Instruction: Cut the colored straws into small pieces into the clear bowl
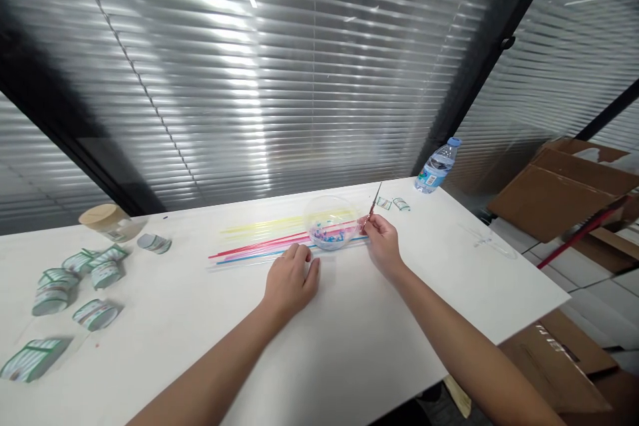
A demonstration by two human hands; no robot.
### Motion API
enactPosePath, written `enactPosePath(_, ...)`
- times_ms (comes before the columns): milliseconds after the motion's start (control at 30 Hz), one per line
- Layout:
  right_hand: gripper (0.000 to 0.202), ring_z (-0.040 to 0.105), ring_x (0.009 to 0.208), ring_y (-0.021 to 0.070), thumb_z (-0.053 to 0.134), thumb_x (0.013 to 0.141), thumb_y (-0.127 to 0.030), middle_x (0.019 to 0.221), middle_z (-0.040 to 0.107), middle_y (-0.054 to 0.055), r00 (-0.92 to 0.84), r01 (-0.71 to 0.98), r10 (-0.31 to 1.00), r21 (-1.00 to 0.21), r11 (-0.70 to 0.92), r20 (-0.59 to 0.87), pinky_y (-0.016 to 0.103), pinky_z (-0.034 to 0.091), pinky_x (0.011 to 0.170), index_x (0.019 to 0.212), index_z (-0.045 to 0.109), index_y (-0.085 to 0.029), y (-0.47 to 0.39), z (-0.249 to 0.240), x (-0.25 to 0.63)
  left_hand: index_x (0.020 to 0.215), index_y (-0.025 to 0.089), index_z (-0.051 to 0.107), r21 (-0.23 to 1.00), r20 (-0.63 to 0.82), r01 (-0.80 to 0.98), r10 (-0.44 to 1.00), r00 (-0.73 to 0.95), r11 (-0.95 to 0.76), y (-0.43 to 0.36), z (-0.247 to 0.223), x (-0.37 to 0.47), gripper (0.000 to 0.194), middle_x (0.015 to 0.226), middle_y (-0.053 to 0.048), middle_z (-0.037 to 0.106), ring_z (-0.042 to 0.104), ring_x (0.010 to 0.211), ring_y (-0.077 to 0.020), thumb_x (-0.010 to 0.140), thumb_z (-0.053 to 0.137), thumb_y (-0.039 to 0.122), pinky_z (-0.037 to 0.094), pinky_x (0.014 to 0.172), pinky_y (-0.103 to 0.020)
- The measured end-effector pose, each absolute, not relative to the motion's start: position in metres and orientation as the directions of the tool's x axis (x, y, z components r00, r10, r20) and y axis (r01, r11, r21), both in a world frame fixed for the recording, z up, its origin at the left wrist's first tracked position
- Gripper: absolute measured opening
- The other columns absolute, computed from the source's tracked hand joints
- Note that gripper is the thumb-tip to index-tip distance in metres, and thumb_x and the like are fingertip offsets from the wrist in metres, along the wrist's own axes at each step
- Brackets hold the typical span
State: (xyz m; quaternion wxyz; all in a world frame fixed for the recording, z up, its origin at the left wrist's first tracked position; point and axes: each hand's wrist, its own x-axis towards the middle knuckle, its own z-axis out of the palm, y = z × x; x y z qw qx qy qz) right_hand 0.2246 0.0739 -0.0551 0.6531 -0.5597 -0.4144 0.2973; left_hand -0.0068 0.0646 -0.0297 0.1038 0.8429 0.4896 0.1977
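Observation:
My right hand (pixel 383 243) grips a pair of small scissors (pixel 373 204) by the handles, blades pointing up and away from me. Just left of it stands a clear round plastic bowl (pixel 313 216) with small blue and purple bits (pixel 329 234) inside. Long thin sticks or straws lie side by side across the table, behind and under the bowl: yellow ones (pixel 249 227), red ones (pixel 239 250) and a blue one (pixel 249 257). My left hand (pixel 290 279) rests at their near side in front of the bowl, fingers curled; whatever is under its fingertips is hidden.
Several green-and-white packets (pixel 54 289) are scattered at the left, near a lidded tub (pixel 106 219). Two small packets (pixel 384 203) lie behind the scissors. A water bottle (pixel 436 168) stands at the back right corner. Cardboard boxes (pixel 564 190) sit beyond the table's right edge.

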Motion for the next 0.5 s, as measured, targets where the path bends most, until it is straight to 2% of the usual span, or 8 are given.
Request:
enactPosePath(133, 0.025, 0.059, 0.072, 0.0119, 0.060, 0.076, -0.037, 0.083, 0.066, 0.005, 0.467, 0.128, 0.864, -0.981, 0.147, 0.190, 0.025, 0.050, 0.072, 0.085, 0.066, -0.014, 0.071, -0.045, 0.231, 0.090, 0.022, 0.045, 0.406, 0.247, 0.759, 0.861, 0.445, -0.509, 0.065, -0.033, -0.008, 0.018, 0.090, -0.003, 0.058, 0.054, 0.071, -0.0185, 0.090, 0.045, 0.039, 0.036, 0.062, -0.031)
enactPosePath(300, 0.027, 0.058, 0.070, 0.0124, 0.062, 0.073, -0.038, 0.078, 0.066, 0.005, 0.435, 0.176, 0.887, -0.981, 0.084, 0.154, 0.023, 0.047, 0.068, 0.080, 0.065, -0.013, 0.069, -0.036, 0.239, 0.085, 0.021, 0.045, 0.335, 0.246, 0.725, 0.799, 0.549, -0.602, 0.070, -0.038, -0.008, 0.010, 0.085, -0.004, 0.058, 0.054, 0.074, -0.0195, 0.090, 0.043, 0.030, 0.037, 0.066, -0.032)
enactPosePath(400, 0.028, 0.057, 0.069, 0.0123, 0.059, 0.076, -0.039, 0.075, 0.065, 0.005, 0.374, 0.256, 0.915, -0.965, 0.057, 0.153, 0.023, 0.046, 0.067, 0.079, 0.066, -0.013, 0.068, -0.034, 0.248, 0.083, 0.021, 0.046, 0.322, 0.257, 0.689, 0.760, 0.596, -0.649, 0.072, -0.039, -0.008, 0.013, 0.084, -0.004, 0.059, 0.054, 0.072, -0.0189, 0.092, 0.039, 0.026, 0.038, 0.066, -0.032)
enactPosePath(500, 0.030, 0.060, 0.077, 0.0140, 0.055, 0.080, -0.040, 0.085, 0.068, 0.006, 0.354, 0.378, 0.915, -0.924, 0.050, 0.194, 0.023, 0.046, 0.071, 0.084, 0.068, -0.013, 0.066, -0.032, 0.258, 0.087, 0.021, 0.049, 0.342, 0.285, 0.661, 0.744, 0.604, -0.668, 0.072, -0.041, -0.008, 0.012, 0.083, -0.004, 0.060, 0.055, 0.073, -0.0185, 0.092, 0.039, 0.024, 0.040, 0.065, -0.031)
